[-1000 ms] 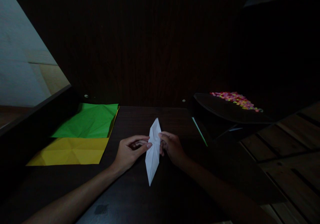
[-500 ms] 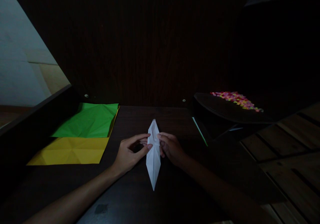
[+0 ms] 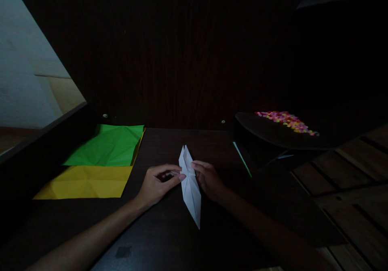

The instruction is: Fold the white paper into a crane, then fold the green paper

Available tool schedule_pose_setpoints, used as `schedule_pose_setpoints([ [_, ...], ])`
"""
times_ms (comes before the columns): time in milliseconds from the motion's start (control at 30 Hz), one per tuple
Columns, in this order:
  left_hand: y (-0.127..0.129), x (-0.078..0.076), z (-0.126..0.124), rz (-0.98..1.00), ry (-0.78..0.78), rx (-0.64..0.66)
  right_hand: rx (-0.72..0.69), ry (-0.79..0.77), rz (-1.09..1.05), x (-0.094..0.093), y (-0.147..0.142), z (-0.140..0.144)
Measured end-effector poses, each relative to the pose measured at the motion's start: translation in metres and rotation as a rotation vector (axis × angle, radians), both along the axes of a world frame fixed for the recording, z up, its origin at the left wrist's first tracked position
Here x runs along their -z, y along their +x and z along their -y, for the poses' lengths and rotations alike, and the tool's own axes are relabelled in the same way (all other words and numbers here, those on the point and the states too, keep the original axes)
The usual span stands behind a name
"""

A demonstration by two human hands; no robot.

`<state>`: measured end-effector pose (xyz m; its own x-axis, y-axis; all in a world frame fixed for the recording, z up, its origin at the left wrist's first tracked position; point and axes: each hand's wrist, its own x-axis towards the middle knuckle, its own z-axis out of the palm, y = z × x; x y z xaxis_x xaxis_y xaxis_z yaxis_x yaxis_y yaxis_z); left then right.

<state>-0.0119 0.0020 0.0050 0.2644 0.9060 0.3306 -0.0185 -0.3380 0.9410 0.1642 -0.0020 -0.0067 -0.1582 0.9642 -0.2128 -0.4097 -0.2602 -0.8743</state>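
Note:
A white folded paper (image 3: 190,192), long and narrow with pointed ends, is held over the dark table between both hands. Its far end splits into two tips, and its near point leans to the right. My left hand (image 3: 159,182) pinches the left edge near the middle, thumb on top. On the opposite edge, my right hand (image 3: 209,178) grips the paper between thumb and fingers, some of which are hidden beneath it.
Creased green paper (image 3: 106,146) overlaps a yellow sheet (image 3: 87,182) on the left of the table (image 3: 157,238). A dark curved shelf (image 3: 263,131) at the right bears a pile of small colourful pieces (image 3: 286,121). A dark upright panel (image 3: 169,61) rises behind.
The white folded paper has turned a little, its near point swinging to the right. Its two far tips stand further apart. Both hands have stayed almost in place.

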Motion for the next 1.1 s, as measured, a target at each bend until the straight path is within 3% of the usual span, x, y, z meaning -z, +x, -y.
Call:
schedule_pose_setpoints([
  [400, -0.0006, -0.0029, 0.0015, -0.082, 0.068, 0.011, 0.058, 0.000, 0.000, -0.0005, -0.0012, 0.0000],
  [800, 0.0053, 0.0001, 0.0016, 0.046, -0.032, -0.035, 0.057, 0.053, 0.035, -0.0022, 0.0000, 0.0021],
  [1100, 0.0061, 0.0023, 0.0025, 0.097, -0.154, -0.001, 0.100, 0.193, 0.247, -0.0027, 0.0027, 0.0036],
])
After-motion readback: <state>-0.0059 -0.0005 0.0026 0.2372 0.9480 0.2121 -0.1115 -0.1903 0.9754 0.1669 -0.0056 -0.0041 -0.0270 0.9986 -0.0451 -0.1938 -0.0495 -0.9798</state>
